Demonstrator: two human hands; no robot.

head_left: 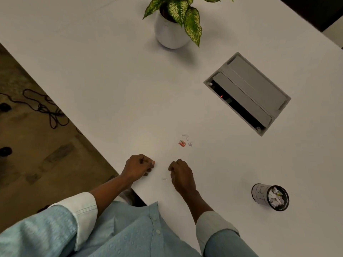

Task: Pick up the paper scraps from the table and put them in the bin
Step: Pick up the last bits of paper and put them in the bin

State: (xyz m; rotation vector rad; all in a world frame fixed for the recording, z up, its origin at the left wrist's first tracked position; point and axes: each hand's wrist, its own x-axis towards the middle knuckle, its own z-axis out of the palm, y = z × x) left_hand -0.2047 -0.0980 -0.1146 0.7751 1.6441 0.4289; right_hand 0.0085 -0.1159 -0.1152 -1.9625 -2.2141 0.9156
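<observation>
Scraps sit in a small cluster [185,136] on the table [104,93] ahead of our right hand [181,174]; the red scrap [182,143] among them lies with its long axis slanting from far-left to near-right. One white sliver [163,179] rests between our hands, just beside the right one, its length running hand to hand. Our left hand [138,166] and the right both have fingers curled in; whether either pinches anything we cannot tell. Well off to the right of the right hand stands the bin [259,193], holding crumpled paper [276,198].
</observation>
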